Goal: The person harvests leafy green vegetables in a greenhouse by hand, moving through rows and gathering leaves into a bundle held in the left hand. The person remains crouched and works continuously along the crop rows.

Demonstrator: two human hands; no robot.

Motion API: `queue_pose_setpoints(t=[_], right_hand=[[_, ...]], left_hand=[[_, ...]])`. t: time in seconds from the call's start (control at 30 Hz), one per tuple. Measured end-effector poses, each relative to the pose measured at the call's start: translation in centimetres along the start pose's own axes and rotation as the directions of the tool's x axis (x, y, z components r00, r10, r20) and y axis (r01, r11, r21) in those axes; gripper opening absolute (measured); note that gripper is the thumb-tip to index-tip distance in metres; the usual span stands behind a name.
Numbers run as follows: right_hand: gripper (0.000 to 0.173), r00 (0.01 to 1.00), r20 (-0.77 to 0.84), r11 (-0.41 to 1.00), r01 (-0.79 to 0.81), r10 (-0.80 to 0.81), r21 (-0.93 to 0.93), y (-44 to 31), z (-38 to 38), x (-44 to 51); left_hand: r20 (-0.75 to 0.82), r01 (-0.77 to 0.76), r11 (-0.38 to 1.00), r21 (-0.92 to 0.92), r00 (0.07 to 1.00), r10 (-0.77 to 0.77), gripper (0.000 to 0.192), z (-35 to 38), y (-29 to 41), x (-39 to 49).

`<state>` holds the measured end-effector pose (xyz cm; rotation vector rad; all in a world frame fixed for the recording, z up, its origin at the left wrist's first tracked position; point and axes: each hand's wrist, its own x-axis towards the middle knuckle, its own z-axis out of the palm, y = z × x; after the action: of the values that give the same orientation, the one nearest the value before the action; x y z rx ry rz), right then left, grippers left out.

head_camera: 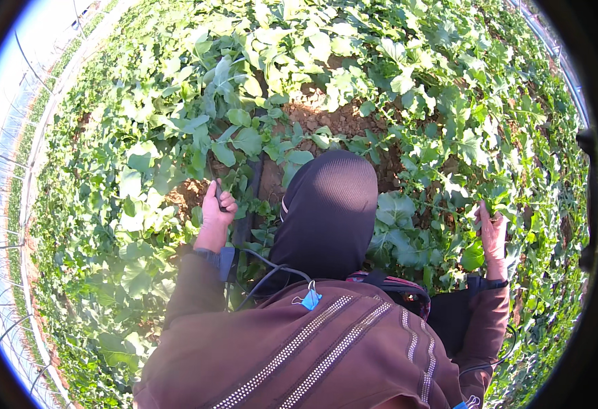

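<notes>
My left hand [217, 209] is closed around the dark handle [220, 197] of a slim hand tool, perhaps a knife. Its thin far end points up among broad green leaves [247, 140], where foliage partly hides it. Far to the right, my right hand [493, 237] has its fingers bent about a bit of green leaf and stem [494, 204]. Leaves crowd around those fingers, and the exact grip is hard to make out. Between the two hands rises my bent knee in dark cloth [329, 204].
Dense leafy plants [304, 41] cover the ground on all sides. Brown soil [334, 117] shows beyond the knee. A dark strip, possibly an irrigation line [254, 179], runs beside it. Cables [273, 271] cross near my left sleeve. Thin hoops and a pale border [33, 168] curve along the left.
</notes>
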<state>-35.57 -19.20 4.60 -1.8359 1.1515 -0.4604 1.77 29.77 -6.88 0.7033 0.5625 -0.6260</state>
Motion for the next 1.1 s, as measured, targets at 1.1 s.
queue_pose_setpoints(t=[1.1], right_hand=[[0.033,0.976,-0.055,0.972,-0.216,0.211,-0.094,3.1,1.9,4.2]], left_hand=[[-0.373,-0.143,0.779,0.611,0.816,0.442,0.022,-1.7,2.5,20.0]])
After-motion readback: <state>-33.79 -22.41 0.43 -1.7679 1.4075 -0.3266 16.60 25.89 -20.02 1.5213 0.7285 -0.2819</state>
